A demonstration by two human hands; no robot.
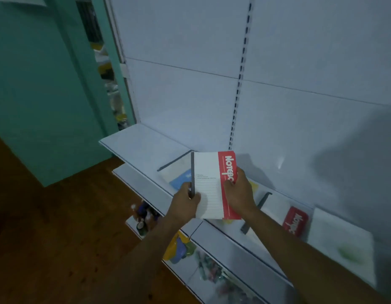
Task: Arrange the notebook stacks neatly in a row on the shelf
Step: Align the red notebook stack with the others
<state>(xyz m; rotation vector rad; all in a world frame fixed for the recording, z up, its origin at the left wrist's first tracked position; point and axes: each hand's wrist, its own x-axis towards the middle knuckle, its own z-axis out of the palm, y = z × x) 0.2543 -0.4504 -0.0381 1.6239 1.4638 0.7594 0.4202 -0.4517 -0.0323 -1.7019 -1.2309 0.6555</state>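
Observation:
A white notebook with a red band and a dark spine (208,183) is held above the white shelf (137,141). My left hand (187,202) grips its spine edge and my right hand (239,193) grips its red edge. Beneath it on the shelf lie a notebook with a blue patch (180,179) and one with yellow (253,186), mostly hidden. To the right lie a stack with a red label (296,220) and a white one with a green patch (343,244).
White back panels with a slotted upright (240,73) rise behind the shelf. Lower shelves hold small bottles (144,216) and colourful packets (179,249). A teal wall (36,84) stands at left above a brown wooden floor (58,238).

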